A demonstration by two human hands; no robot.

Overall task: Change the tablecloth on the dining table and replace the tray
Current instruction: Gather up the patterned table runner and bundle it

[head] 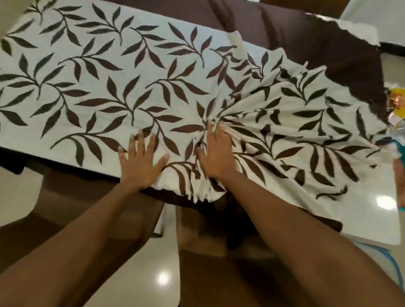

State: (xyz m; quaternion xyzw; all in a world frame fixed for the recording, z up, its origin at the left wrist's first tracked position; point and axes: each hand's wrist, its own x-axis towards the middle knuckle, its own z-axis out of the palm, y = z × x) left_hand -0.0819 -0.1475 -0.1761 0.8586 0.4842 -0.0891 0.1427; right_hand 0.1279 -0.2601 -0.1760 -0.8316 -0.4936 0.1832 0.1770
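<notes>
Left hand (141,161) presses flat, right hand (217,152) clutches gathered tablecloth (94,75), judged limp and light; grip its near hem.

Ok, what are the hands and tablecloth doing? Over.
Left hand flat on leaf cloth. Right hand gripping bunched folds. Right half crumpled; colourful packets just beyond it.

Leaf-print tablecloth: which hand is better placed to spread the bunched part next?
Right, probably: the right hand grips gathered folds of the tablecloth; the left hand lies flat on its smooth part.
</notes>
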